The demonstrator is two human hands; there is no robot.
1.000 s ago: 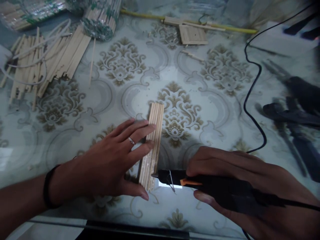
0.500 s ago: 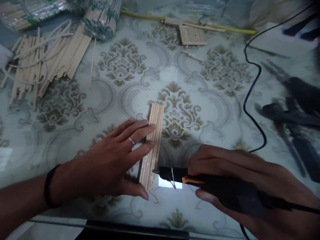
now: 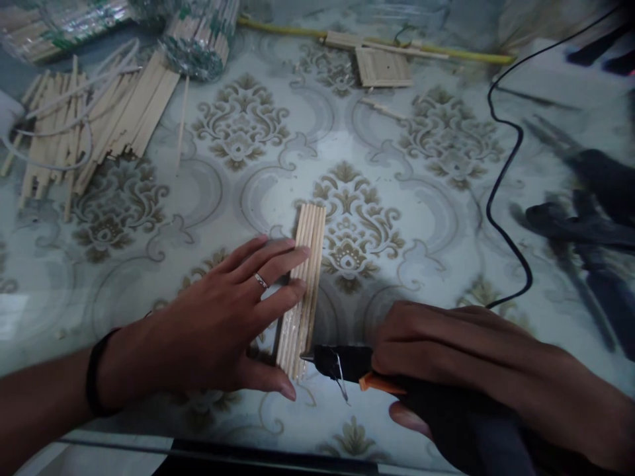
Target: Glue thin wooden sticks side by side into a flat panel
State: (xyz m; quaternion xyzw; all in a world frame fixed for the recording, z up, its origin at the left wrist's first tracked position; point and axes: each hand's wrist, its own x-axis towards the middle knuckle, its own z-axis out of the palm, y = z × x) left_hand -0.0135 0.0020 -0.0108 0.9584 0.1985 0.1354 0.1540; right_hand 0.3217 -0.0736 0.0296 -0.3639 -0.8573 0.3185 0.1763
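A narrow row of thin wooden sticks [image 3: 312, 258] lies side by side on the patterned tabletop, with shiny glue on its lower part. My left hand [image 3: 233, 311] rests over its left side, fingers spread and fingertips touching the sticks; the thumb is by the bottom end. A black hot glue gun [image 3: 347, 363] with an orange trigger is gripped in my right hand [image 3: 461, 370]. Its metal nozzle is at the lower right edge of the row, touching or just above it. The gun's rear is partly hidden by my fingers.
Loose sticks [image 3: 143, 99] and a white cable [image 3: 89, 125] lie at the left, below plastic-wrapped stick bundles [image 3: 198, 39]. A small stick panel [image 3: 384, 68] is at the back. A black cord [image 3: 491, 192] and dark pliers-like tools [image 3: 585, 225] occupy the right.
The glue gun's nozzle has moved slightly down along the row toward me, and the gun's body has tilted and lowered with my right hand. My left hand has stayed in place.
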